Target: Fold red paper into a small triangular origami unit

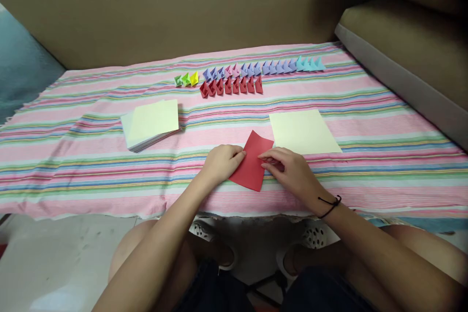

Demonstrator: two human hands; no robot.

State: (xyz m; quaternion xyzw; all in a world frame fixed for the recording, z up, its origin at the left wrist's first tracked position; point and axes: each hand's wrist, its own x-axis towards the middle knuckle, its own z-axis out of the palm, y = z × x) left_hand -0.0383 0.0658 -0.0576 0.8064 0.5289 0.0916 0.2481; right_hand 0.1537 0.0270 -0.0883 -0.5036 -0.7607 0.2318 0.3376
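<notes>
Red paper: you have the red paper (pixel 252 163) near the front edge of the striped cloth (pixel 91 175), about midway between its left and right edges; one corner points toward the back edge, and the sheet bows a little.
Left hand: your left hand (pixel 224 162) is closed on the red paper's left side, thumb lying on top and the other fingers curled; their tips are hidden from view.
Right hand: your right hand (pixel 284 168) is at the red paper's right side, thumb and forefinger nearly together with a slight gap, tips over the sheet; you cannot tell whether they grip it; a dark bracelet (pixel 330 206) circles that wrist.
Yellow sheet: this pale yellow sheet (pixel 305 131) lies flat on the cloth just beside the red paper, toward the cloth's right edge.
Paper stack: you have a stack of paper (pixel 141 147) well to the left of your left hand; its top sheet is pale yellow and sits askew.
Folded shapes: a row of red folded shapes (pixel 236 87) stands near the cloth's back edge; behind and beside it runs a longer row in green, yellow, lilac, pink and turquoise.
</notes>
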